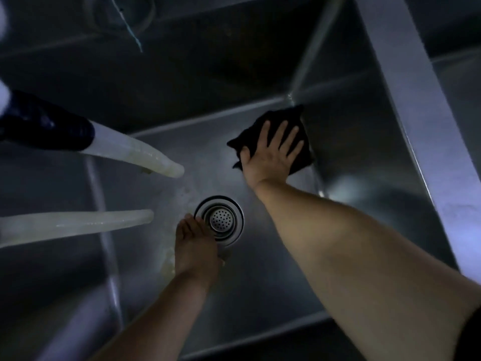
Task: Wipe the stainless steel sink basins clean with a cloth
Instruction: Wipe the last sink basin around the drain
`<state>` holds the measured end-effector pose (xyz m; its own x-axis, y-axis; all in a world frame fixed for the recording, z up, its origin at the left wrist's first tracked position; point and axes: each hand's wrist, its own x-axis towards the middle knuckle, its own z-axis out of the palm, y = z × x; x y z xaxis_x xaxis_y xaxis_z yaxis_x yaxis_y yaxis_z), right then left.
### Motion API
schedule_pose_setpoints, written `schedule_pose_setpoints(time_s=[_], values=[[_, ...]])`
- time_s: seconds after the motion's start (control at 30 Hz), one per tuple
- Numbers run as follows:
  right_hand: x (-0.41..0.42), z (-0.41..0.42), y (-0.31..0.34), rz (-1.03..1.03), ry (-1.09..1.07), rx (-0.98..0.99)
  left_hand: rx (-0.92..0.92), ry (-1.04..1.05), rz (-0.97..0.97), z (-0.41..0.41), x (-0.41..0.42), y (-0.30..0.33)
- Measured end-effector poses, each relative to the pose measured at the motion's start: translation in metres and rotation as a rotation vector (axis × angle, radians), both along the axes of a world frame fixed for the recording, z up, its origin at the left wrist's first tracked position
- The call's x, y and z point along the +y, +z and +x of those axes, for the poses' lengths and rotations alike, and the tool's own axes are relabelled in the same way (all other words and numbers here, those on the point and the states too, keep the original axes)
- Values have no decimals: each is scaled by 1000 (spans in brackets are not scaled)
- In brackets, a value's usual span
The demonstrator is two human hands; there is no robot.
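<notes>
I look down into a dim stainless steel sink basin (273, 290). A black cloth (283, 118) lies on the basin floor in the far right corner, and my right hand (270, 155) presses flat on it with fingers spread. My left hand (194, 246) rests on the basin floor, fingers together, touching the left rim of the round drain strainer (221, 220). Part of the cloth is hidden under my right palm.
Two whitish translucent hoses (135, 149) (78, 225) reach into the basin from the left; the upper one has a dark blue collar. A steel divider rim (406, 100) runs along the right, with another basin (458, 82) beyond it. Stains mark the floor left of the drain.
</notes>
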<state>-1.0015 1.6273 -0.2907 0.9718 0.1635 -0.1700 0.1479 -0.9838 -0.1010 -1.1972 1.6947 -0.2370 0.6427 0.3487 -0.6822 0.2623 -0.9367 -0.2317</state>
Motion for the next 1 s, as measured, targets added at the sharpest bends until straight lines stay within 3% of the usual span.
schedule_pose_setpoints(time_s=[0.13, 0.27, 0.5, 0.63, 0.73, 0.87, 1.0], values=[[3, 39, -2, -31, 241, -38, 19, 3, 7, 4, -1, -3], [-6, 40, -1, -34, 332, -35, 29, 19, 7, 5, -2, -1], [-82, -51, 6, -83, 399, 1, -73, 91, -42, -2, 1, 20], [-105, -77, 13, -117, 417, 26, -257, 201, -117, -20, 5, 49], [-90, -75, 18, -118, 344, 66, -378, 245, -145, -48, 21, 89], [-29, -63, 18, -121, 195, 103, -352, 274, -104, -103, 47, 131], [35, -67, 15, -105, 273, 108, -306, 298, -69, -142, 63, 146]])
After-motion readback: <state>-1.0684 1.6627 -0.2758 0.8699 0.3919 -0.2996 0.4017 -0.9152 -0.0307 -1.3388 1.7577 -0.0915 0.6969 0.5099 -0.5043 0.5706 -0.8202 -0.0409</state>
